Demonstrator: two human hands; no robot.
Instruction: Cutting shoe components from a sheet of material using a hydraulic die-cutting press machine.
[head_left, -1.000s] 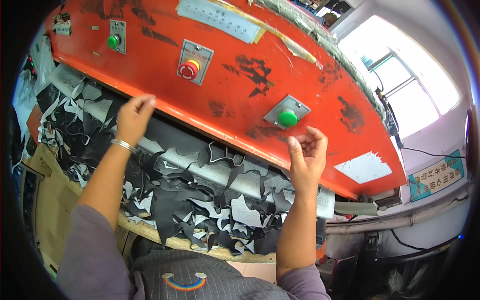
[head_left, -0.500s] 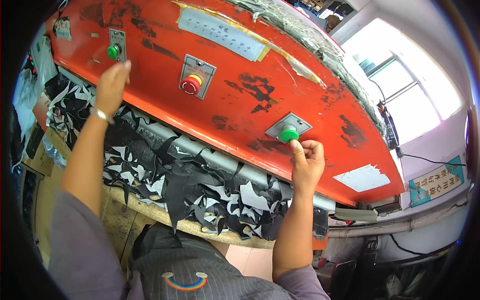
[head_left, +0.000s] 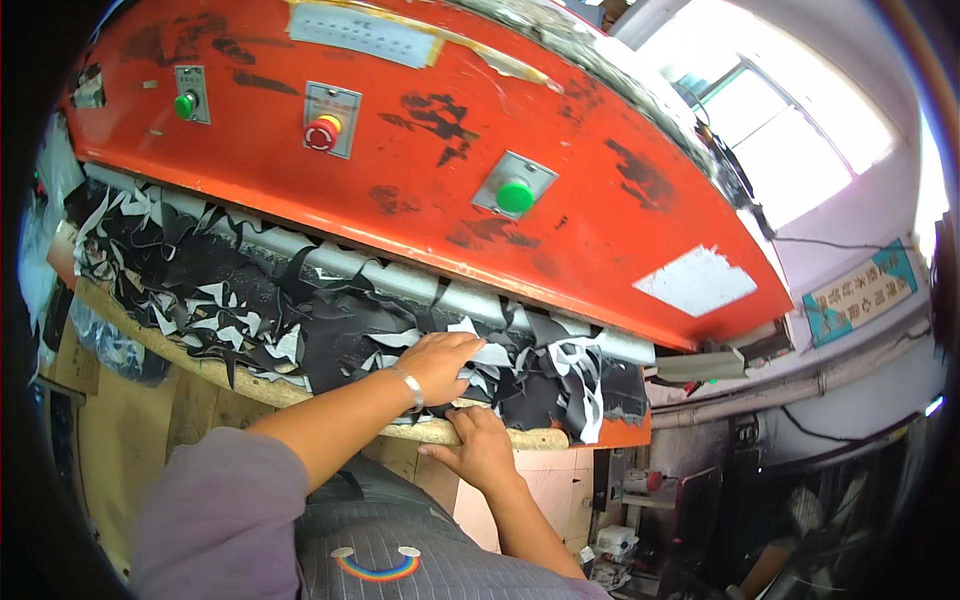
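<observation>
My left hand (head_left: pixel 440 368) rests over the black and white material scraps (head_left: pixel 345 325), its fingers stretched to the right; what lies under the palm is hidden. Just below it, my right hand (head_left: pixel 485 445) lies at the front edge of the pale board (head_left: pixel 265 388), thumb spread apart and fingertips at the scraps. Neither hand visibly holds anything. Above them stands the orange-red machine front (head_left: pixel 420 190), with a green button at left (head_left: pixel 186 105), a red knob with a yellow collar (head_left: pixel 322 132) and a green button at right (head_left: pixel 515 198), all untouched.
A grey-white bar (head_left: pixel 470 300) runs beneath the machine's lower edge, behind the scraps. Long cut strips (head_left: pixel 582 385) hang toward the board's right end. Clear plastic bags (head_left: pixel 115 345) lie at lower left. Bright windows (head_left: pixel 780 120) and a wall sign (head_left: pixel 860 292) are at right.
Both hands have left the green buttons and come down together onto the scraps and board edge, the left hand crossing toward the right. The view has shifted, and the right-end scraps look rearranged.
</observation>
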